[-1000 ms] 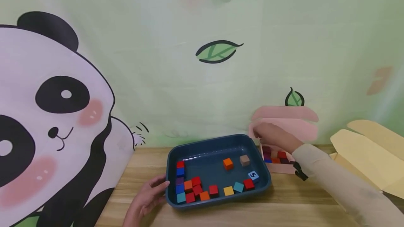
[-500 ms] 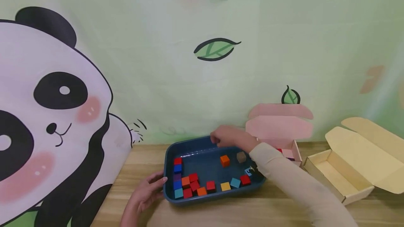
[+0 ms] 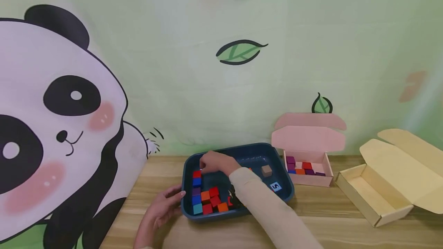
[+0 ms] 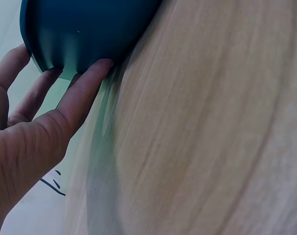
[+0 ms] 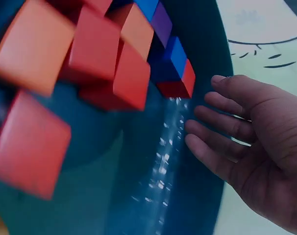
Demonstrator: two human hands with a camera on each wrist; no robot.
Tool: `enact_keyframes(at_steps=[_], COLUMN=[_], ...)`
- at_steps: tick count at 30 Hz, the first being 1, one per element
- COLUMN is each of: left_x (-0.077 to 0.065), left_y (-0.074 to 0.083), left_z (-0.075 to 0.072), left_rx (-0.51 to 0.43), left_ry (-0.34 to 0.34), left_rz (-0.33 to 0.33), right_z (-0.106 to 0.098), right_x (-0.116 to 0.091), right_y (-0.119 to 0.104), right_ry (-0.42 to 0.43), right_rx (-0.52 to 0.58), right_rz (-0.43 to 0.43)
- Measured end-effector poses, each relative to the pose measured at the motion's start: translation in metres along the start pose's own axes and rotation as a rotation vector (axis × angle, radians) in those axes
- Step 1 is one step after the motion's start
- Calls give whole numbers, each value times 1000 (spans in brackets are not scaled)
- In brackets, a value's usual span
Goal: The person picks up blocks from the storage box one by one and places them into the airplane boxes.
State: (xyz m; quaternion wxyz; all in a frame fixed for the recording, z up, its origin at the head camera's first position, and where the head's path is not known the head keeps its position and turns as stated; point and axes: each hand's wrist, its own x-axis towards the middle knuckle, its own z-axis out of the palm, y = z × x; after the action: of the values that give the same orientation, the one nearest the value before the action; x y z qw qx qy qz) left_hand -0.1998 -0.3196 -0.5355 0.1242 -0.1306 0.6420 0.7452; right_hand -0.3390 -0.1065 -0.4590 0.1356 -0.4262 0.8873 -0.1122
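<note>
My left hand (image 3: 163, 207) touches the left end of a dark blue tray (image 3: 238, 215); its fingertips meet the tray's outer wall in the left wrist view. Over the tray's far left part hangs my right hand (image 3: 216, 162), its fingers loosely bent and nothing between them in the right wrist view. Nearest to those fingers is a red cube (image 5: 180, 87), the far end of a row along the left wall. Beside it in that row comes a blue cube (image 5: 173, 61). Several red and orange cubes (image 3: 214, 201) cluster to the right of the row. My right sleeve hides part of the tray.
Right of the tray stands an open pink box (image 3: 311, 180) with several cubes in it. Farther right lies an open yellow box (image 3: 372, 195) with its lid folded back. A tan cube (image 3: 266, 171) and a blue lettered cube (image 3: 275, 186) sit at the tray's right side.
My right hand has travelled left from the pink box, across the tray, to its far left corner. The left hand has stayed at the tray's left end.
</note>
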Motion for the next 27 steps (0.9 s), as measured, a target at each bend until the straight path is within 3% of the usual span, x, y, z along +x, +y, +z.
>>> enact_keyframes(at_steps=[10, 20, 27], left_x=[-3, -1, -1], left_y=[1, 1, 3], left_z=[-4, -2, -2], left_rx=[-5, 2, 18], left_ry=[-21, -32, -37], left_rz=[1, 16, 6], right_z=[21, 32, 28], right_x=[26, 34, 35], right_y=[-13, -22, -25], right_ry=[8, 31, 83], right_rx=[74, 82, 93], right_rz=[101, 158, 222])
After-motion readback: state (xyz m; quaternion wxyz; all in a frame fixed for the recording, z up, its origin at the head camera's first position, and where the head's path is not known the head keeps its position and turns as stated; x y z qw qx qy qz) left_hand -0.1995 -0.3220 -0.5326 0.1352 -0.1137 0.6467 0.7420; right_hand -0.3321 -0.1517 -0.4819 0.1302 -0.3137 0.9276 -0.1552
